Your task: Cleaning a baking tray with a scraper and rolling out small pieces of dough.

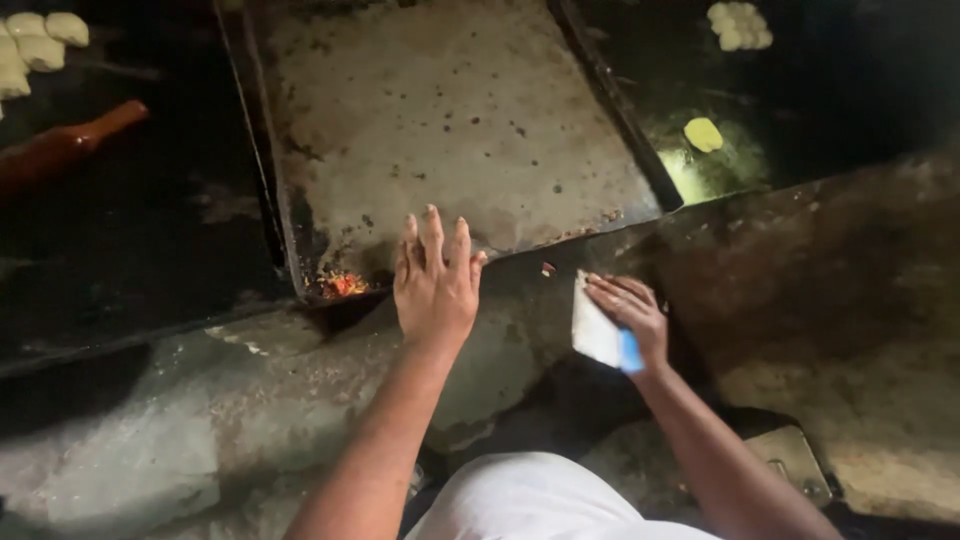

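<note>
White cloth (545,495) of the person's clothing fills the bottom edge, closest to the lens, with both bare forearms rising out of it toward a big flat metal tray (450,110). That tray, grey, scorched and spotted, lies on a dark, stained bench (800,270) and serves as the landmark for everything else.

At the tray's near edge the left hand (435,280) lies flat with its fingers spread and straight, fingertips just over the rim, gripping nothing. Just left of that hand, in the tray's near left corner, sits a small heap of red and orange scraps (342,285).

Below the tray's near right corner the right hand (630,315) is closed around a scraper (598,330), a pale flat blade with a blue grip, held with the blade edge down near the bench. A tiny red crumb (547,268) lies on the bench between the two hands, right beside the tray's edge.

Left of the tray, on a dark surface, lies a reddish-brown rolling pin (60,150), and beyond it, at the top left corner, pale dough balls (35,45). Right of the tray a yellow lump (703,134) sits in a shiny patch, with another pale dough cluster (740,25) farther back.
</note>
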